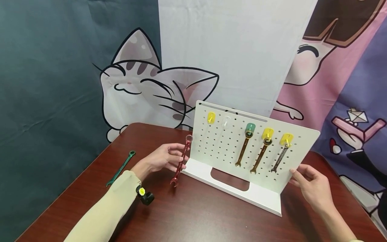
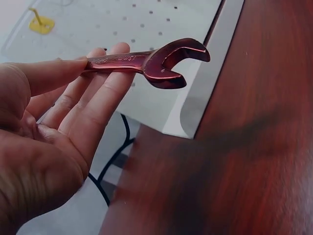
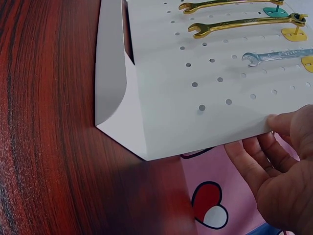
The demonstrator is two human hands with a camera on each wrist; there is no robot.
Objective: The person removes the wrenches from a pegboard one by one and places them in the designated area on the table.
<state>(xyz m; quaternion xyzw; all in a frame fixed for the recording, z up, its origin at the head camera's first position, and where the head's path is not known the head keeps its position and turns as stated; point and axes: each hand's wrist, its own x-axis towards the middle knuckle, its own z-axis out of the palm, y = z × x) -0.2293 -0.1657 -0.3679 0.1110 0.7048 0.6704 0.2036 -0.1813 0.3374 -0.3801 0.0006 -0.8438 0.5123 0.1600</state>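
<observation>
A red combination wrench (image 1: pixel 181 161) is pinched between the thumb and fingers of my left hand (image 1: pixel 164 157), ring end up, just left of the white pegboard (image 1: pixel 222 144). Its open jaw end (image 2: pixel 166 63) points away from the palm in the left wrist view. My right hand (image 1: pixel 314 186) grips the pegboard's right edge, thumb on the front and fingers behind. From the board's hooks hang two gold wrenches (image 1: pixel 243 149) (image 1: pixel 260 156) and a silver wrench (image 1: pixel 280 158). A yellow hook (image 1: pixel 211 118) and a clear hook (image 1: pixel 226 121) bear nothing.
A green wrench (image 1: pixel 121 168) lies on the brown table (image 1: pixel 193 215) left of my left forearm. The pegboard's base (image 1: pixel 260 198) has a cutout and stands on the table. Cartoon-printed cloth (image 1: pixel 60 67) hangs behind the table.
</observation>
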